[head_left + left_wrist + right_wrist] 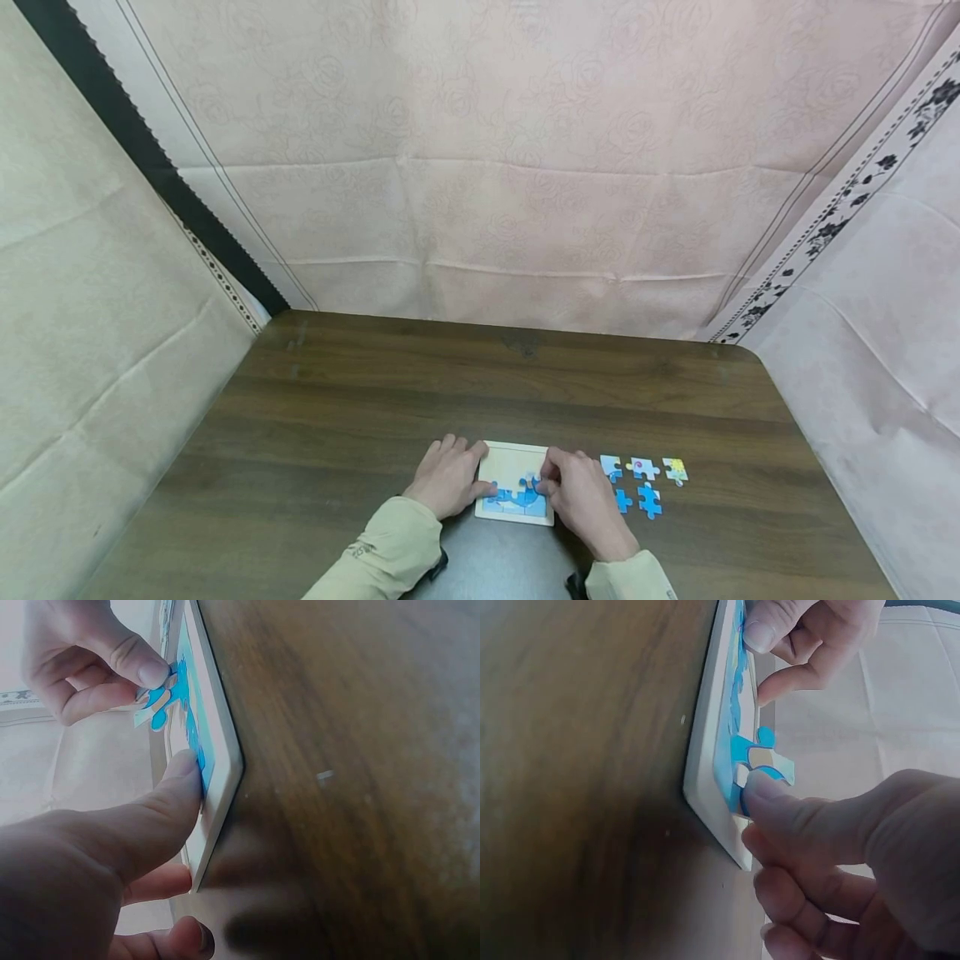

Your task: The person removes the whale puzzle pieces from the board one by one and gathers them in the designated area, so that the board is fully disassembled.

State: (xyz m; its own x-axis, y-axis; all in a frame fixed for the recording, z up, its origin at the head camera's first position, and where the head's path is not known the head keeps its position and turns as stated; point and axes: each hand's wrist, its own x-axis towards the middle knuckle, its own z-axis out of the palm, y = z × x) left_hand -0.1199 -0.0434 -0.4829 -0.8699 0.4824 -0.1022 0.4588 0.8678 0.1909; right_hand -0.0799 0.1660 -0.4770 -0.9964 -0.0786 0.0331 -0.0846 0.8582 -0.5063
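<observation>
A pale wooden puzzle tray (513, 520) lies on the table, with blue jigsaw pieces (517, 503) fitted along its near part and bare board behind them. At its left side, my left hand (447, 478) rests with fingers spread, the thumb pressing on the pieces and the index finger touching the frame. My right hand (582, 495) pinches a blue, white and tan jigsaw piece (760, 758) between thumb and fingers. That piece is tilted up from the tray's right part, its lower edge close against the fitted pieces. The right fingertips partly cover it.
Right of the tray lie several loose jigsaw pieces, among them a yellow one (674, 468), a white and blue one (643, 468) and a blue one (649, 501). The brown wooden table (420, 375) ends at a pale cloth wall (480, 217) behind.
</observation>
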